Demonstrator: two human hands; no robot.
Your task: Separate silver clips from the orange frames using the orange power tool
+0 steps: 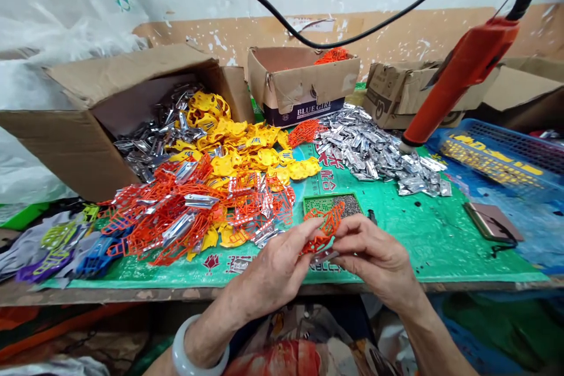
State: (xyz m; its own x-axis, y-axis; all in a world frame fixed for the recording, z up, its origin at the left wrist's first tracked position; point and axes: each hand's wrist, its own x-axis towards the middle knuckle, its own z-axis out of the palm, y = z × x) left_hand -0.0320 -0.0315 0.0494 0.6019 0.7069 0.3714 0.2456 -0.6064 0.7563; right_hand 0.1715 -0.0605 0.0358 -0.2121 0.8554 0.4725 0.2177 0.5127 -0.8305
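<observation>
Between my two hands, just above the near part of the green table cover [409, 247], is an orange openwork plastic piece [328, 224]. My left hand [282, 258] is closed around its left side. The fingers of my right hand [374, 255] pinch its right side, where a shiny strip [324, 257] shows low between the hands. Right behind the piece lies a small green tray [317, 202] holding many tiny dark parts. Left of my hands spreads a heap of orange plastic frames [176, 211] with silvery pieces on it, and yellow plastic parts [247, 144] lie behind that.
An orange electric screwdriver [462, 79] hangs at the right under a black cable [282, 20]. Silvery pieces [370, 144] are piled at the back. Cardboard boxes [304, 79] line the wall. A blue basket [506, 153] and a notebook [491, 221] lie right.
</observation>
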